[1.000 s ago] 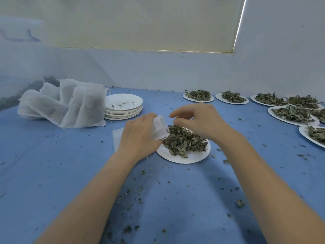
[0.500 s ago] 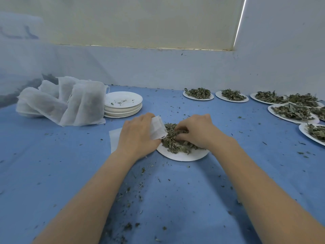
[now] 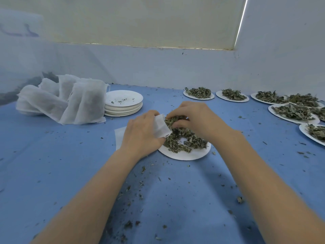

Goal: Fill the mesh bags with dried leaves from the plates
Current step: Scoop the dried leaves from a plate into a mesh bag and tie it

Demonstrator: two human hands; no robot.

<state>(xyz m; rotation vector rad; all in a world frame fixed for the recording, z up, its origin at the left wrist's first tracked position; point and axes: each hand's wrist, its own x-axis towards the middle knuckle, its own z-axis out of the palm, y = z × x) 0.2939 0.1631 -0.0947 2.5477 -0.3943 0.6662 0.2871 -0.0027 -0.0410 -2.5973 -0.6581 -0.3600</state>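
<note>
Blue table cover [image 3: 52, 173] strewn with leaf crumbs, pale walls behind. Left hand [image 3: 140, 136] grips a white mesh bag [image 3: 161, 126] at the plate [image 3: 186, 155]; right hand [image 3: 193, 117] pinches dried leaves [image 3: 175, 119] at its mouth.

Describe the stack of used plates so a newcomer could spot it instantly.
On the blue table, look far left to the heap of filled mesh bags. The plate stack sits against its right side. Unlike the single plates heaped with leaves, it holds only crumbs.
</note>
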